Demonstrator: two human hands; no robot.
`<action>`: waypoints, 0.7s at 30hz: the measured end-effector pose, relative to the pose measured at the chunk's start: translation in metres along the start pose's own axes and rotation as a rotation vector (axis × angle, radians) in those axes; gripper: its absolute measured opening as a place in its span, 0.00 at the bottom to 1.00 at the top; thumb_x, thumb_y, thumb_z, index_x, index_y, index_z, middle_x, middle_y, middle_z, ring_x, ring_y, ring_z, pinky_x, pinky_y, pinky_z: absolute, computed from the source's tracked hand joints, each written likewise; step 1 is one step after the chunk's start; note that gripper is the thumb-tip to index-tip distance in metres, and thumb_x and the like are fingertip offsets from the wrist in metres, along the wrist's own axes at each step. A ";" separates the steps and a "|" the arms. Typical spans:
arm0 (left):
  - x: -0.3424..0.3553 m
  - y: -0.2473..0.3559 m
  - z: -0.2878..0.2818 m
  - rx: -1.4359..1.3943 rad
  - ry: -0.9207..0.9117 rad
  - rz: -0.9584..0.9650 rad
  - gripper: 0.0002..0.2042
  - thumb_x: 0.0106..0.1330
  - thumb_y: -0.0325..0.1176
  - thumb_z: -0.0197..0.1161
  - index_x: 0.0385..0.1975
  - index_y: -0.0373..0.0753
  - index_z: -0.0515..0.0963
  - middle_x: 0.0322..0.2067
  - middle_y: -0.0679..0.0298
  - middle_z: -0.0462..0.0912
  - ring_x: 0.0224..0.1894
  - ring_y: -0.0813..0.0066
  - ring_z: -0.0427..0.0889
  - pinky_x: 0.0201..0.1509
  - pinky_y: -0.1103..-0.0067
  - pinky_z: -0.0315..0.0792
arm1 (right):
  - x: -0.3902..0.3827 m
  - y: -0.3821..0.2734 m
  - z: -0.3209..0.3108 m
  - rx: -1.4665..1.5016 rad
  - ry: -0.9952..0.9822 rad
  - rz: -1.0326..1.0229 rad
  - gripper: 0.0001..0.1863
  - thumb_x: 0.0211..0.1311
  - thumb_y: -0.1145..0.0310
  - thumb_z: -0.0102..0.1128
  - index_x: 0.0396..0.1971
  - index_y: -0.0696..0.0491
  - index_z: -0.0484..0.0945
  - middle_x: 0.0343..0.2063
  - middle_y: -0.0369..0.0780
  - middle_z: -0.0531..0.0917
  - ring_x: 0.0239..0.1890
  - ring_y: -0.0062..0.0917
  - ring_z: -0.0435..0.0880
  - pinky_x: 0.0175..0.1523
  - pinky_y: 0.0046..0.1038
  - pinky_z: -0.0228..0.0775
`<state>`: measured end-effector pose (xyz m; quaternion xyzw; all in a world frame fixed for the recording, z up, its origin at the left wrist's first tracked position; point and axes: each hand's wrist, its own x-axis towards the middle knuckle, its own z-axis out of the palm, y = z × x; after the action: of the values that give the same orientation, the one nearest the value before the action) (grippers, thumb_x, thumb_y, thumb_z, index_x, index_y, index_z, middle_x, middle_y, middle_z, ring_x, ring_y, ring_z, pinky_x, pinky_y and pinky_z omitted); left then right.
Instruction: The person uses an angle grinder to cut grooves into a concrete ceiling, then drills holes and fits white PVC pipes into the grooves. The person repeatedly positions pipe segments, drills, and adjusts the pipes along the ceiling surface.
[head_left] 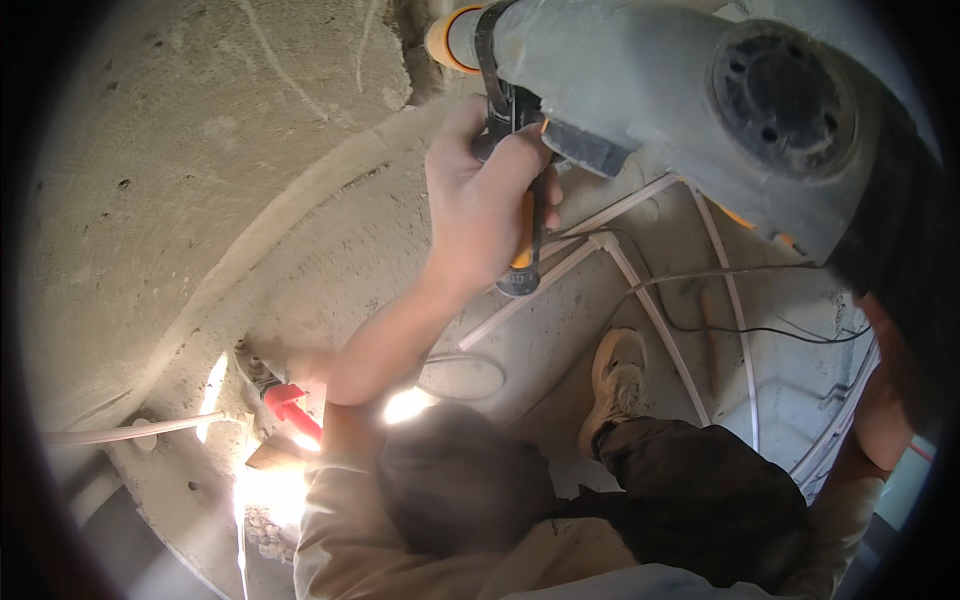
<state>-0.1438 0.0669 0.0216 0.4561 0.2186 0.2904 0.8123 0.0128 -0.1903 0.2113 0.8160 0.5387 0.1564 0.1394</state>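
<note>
A person looks down at a bulky grey power tool, apparently a rotary hammer [650, 90], held up across the top right of the view; its orange-ringed nose [453, 40] points left, just beside a dark notch [418, 45] in the rough concrete [180, 150]; no bit can be made out, so contact with the concrete cannot be told.

The left hand [475, 195] reaches up from below, its fingers [518, 158] curled around the black and orange side handle [523, 240], near the nose; the right forearm [887, 400] rises along the right edge toward the tool's dark rear, which hides the right hand, so I cannot tell how its fingers stand.

The tool looks heavy, stiff and sturdy, with most of its weight probably in the broad body behind the round black vented cover [785, 98]; the smooth casing could slip if dusty, so the side handle and the rear end seem the sound places to hold it.

Below the tool, pale thin pipes [655, 300] and a dark cable [720, 272] cross the concrete; a beige shoe [618, 378] is planted near them; at lower left, a red-handled fitting [290, 405] sits beside bright patches of light.
</note>
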 end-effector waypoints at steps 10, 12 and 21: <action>0.009 0.007 0.004 -0.046 0.060 -0.050 0.11 0.70 0.34 0.57 0.43 0.32 0.71 0.24 0.56 0.79 0.19 0.70 0.80 0.22 0.74 0.77 | 0.054 -0.022 -0.009 0.011 0.132 -0.318 0.29 0.49 0.74 0.78 0.54 0.55 0.81 0.51 0.45 0.83 0.53 0.41 0.81 0.62 0.36 0.72; 0.008 -0.001 -0.004 -0.127 0.062 -0.056 0.11 0.68 0.30 0.59 0.43 0.29 0.72 0.30 0.56 0.79 0.21 0.72 0.80 0.22 0.74 0.77 | 0.056 -0.028 -0.009 0.008 0.174 -0.364 0.29 0.49 0.74 0.77 0.55 0.55 0.81 0.51 0.45 0.83 0.53 0.41 0.82 0.62 0.36 0.72; -0.021 -0.031 0.003 -0.004 -0.035 -0.077 0.09 0.70 0.28 0.60 0.40 0.30 0.70 0.28 0.58 0.79 0.20 0.74 0.78 0.22 0.77 0.74 | 0.015 -0.022 -0.005 0.173 -0.415 0.625 0.32 0.46 0.72 0.79 0.56 0.54 0.81 0.51 0.46 0.83 0.52 0.41 0.83 0.61 0.37 0.73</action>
<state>-0.1488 0.0385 -0.0022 0.4509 0.2212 0.2510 0.8275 -0.0023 -0.1677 0.2082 0.9640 0.2354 -0.0234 0.1216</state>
